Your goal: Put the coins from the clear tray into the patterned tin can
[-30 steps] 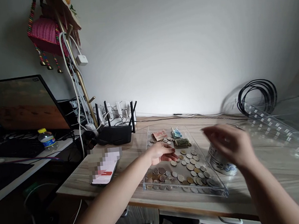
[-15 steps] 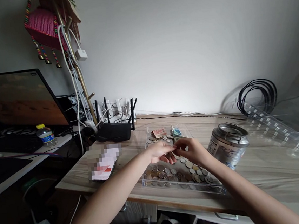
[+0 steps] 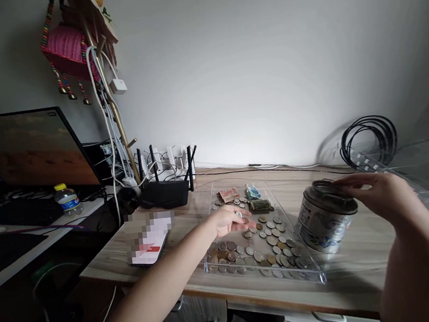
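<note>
My left hand [image 3: 232, 221] is held palm up over a clear plastic tray [image 3: 321, 276], its fingers curled around coins, with one silver coin [image 3: 238, 214] showing. My right hand [image 3: 382, 193] is at the top of a metal can [image 3: 324, 221] with a printed side. Its thumb and fingers are pinched together at the mouth; whatever they hold is hidden. Many loose coins [image 3: 272, 240] lie in the tray, silver and brass-coloured. Towards the back of it are a reddish folded banknote [image 3: 228, 195], a blue-green one [image 3: 253, 191] and a dark green one [image 3: 259, 205].
A phone [image 3: 155, 237] lies left of the tray, behind my left forearm. A black router [image 3: 166, 192] stands at the back left. Coiled black cable [image 3: 367, 138] leans on the wall, near a clear plastic panel [image 3: 422, 189]. A bottle [image 3: 67, 200] stands on the side desk.
My right hand has left my left hand and moved right to the can's mouth. My left hand stays over the tray. The dark green banknote and more coins are now uncovered.
</note>
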`<move>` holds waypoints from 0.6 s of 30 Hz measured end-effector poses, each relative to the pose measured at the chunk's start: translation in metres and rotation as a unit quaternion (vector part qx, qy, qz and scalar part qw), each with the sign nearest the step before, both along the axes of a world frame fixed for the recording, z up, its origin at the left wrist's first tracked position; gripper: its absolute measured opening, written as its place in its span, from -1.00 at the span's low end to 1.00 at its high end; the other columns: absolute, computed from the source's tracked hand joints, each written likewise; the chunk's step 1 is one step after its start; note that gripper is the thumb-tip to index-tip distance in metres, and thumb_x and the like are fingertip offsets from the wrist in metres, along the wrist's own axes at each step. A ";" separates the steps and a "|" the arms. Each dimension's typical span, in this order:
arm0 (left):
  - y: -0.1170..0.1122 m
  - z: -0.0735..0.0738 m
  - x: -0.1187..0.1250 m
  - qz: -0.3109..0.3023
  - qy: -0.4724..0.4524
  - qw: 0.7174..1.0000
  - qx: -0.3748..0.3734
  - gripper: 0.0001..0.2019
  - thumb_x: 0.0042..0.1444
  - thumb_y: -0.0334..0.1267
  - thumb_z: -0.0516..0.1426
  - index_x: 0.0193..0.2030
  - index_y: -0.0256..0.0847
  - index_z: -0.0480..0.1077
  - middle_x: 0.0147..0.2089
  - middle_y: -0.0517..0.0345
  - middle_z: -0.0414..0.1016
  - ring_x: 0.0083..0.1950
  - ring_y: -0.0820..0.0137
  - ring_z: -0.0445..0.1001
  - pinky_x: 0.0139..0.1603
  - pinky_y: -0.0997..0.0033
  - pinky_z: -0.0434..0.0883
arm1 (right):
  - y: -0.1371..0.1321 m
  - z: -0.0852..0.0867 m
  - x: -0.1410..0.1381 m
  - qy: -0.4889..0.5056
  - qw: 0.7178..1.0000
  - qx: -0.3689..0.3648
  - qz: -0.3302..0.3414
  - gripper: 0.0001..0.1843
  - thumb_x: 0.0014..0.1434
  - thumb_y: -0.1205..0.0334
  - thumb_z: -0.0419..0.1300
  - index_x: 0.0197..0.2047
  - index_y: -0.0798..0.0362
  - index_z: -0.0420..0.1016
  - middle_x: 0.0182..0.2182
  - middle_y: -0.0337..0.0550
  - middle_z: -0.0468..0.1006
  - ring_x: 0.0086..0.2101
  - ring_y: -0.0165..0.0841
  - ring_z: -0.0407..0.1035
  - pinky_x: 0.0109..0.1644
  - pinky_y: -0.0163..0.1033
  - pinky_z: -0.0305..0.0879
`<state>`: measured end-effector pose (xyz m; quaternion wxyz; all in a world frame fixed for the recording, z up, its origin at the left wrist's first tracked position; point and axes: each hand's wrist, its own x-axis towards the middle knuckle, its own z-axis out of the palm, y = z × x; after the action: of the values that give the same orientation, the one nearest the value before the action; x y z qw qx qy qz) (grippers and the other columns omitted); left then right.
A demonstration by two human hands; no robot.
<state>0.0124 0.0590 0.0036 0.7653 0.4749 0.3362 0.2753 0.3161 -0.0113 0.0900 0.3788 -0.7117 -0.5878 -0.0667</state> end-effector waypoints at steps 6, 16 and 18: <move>0.000 0.000 0.001 0.008 -0.020 1.000 0.012 -0.83 -0.12 -0.65 0.06 -0.35 -0.44 0.30 -0.32 -0.18 0.46 -0.24 0.28 0.46 -0.48 0.63 0.41 | 0.008 -0.004 -0.004 0.031 0.998 -0.020 0.060 -0.77 -0.21 0.11 0.14 -0.47 0.00 0.52 -0.58 -0.17 0.49 -0.54 -0.26 0.35 -0.45 -0.16 0.21; -0.001 0.002 0.000 -0.030 -0.017 0.999 0.014 -0.88 -0.12 -0.56 0.11 -0.40 -0.40 0.27 -0.32 -0.16 0.46 -0.26 0.27 0.47 -0.48 0.60 0.40 | -0.011 0.001 -0.037 0.001 0.982 0.179 0.062 -0.73 -0.03 0.07 0.08 -0.28 -0.03 0.47 -0.39 -0.14 0.48 -0.42 -0.29 0.33 -0.35 -0.14 0.25; -0.001 0.001 0.000 -0.034 -0.022 0.999 0.014 -0.87 -0.13 -0.53 0.13 -0.38 -0.39 0.28 -0.33 -0.14 0.47 -0.27 0.27 0.47 -0.47 0.58 0.40 | -0.015 -0.003 -0.064 -0.020 0.963 0.239 0.126 -0.79 0.00 0.13 0.07 -0.30 -0.03 0.44 -0.38 -0.14 0.47 -0.42 -0.34 0.31 -0.35 -0.19 0.27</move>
<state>0.0121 0.0584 0.0047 0.7742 0.4908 0.2995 0.2645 0.2523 -0.0263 0.0867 0.5319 -0.5191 -0.6468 -0.1712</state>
